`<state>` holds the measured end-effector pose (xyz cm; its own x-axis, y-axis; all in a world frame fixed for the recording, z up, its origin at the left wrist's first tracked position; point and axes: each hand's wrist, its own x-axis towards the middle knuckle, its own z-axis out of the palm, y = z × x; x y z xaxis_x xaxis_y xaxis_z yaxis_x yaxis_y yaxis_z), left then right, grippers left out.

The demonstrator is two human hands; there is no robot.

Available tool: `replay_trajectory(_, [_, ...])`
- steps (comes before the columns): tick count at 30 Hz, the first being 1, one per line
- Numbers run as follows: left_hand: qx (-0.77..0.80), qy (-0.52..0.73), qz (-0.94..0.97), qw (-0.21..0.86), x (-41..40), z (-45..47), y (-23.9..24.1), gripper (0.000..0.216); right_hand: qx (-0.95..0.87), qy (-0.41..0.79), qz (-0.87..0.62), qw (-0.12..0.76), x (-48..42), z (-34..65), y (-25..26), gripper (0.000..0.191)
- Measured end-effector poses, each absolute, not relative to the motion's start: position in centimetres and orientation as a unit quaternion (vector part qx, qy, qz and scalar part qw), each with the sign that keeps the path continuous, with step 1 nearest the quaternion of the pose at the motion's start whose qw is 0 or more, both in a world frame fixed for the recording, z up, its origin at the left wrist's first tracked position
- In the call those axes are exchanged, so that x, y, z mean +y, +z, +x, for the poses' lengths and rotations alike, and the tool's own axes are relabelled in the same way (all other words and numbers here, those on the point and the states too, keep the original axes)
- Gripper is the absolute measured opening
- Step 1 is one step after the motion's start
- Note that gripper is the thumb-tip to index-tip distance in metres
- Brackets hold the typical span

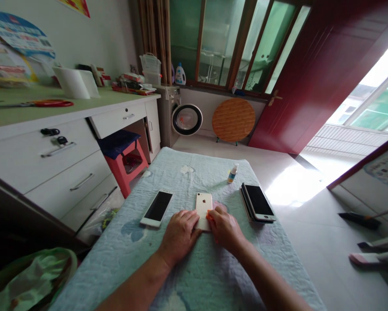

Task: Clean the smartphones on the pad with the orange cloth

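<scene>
A pale gold smartphone lies back up on the cloth-covered table, its apple logo showing. My left hand holds it by the left side and lower edge, fingers closed over the corner. My right hand pinches a small orange piece, perhaps cloth, against the right side of the phone's back. Most of that piece is hidden by my fingers. To the left rests a white smartphone with its dark screen up. On the right a stack of phones has a white-framed one on top. Behind stands a small spray bottle.
The table wears a light blue quilted cloth. A white desk with drawers runs along the left, a red stool beside it. At the lower left is a lined bin. A washing machine stands behind with its door open.
</scene>
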<state>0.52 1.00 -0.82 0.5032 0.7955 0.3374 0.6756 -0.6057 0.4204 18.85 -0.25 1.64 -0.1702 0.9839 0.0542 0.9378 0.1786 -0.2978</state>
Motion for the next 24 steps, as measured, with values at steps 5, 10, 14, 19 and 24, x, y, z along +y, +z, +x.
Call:
replay_trajectory(5, [0.433,0.269,0.849,0.141,1.1,0.5,-0.3,0.02,-0.804,0.132,-0.566,0.125,-1.7,17.8,1.7,0.02])
replay_trajectory(10, [0.422,0.281,0.846,0.165,1.3,0.1,-0.4,0.024,-0.815,0.15,-0.542,0.139,-0.2,17.9,1.9,0.021])
replay_trajectory(14, [0.417,0.274,0.848,0.178,1.4,0.0,-0.4,0.024,-0.79,0.136,-0.578,0.151,2.9,18.7,1.6,0.022])
replay_trajectory(19, [0.432,0.255,0.846,0.181,1.3,0.0,-0.2,0.023,-0.755,0.11,-0.628,0.155,6.7,19.2,1.0,0.023])
replay_trajectory(24, [0.437,0.249,0.845,0.183,1.3,0.0,0.0,0.024,-0.74,0.098,-0.646,0.159,7.5,18.8,0.8,0.026])
